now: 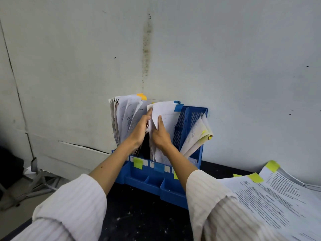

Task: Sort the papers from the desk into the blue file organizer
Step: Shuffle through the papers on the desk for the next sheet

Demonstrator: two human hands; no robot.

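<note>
The file organizer (157,181) is bright blue with perforated dividers. White printed papers (276,193) carry yellow-green and blue sticky tabs. The sleeves (73,209) are cream with faint stripes; the desk (139,221) is black, white-speckled.

The scene is lit evenly by soft, diffuse daylight w/ no glare; the wall (225,49) is rendered pale and bright. A soft shadow is cast right of the organizer (194,119), and the far-left corner is left dim. Wide-angle bending is seen at the edges, w/ slight blur on the sleeves (73,206).
</note>
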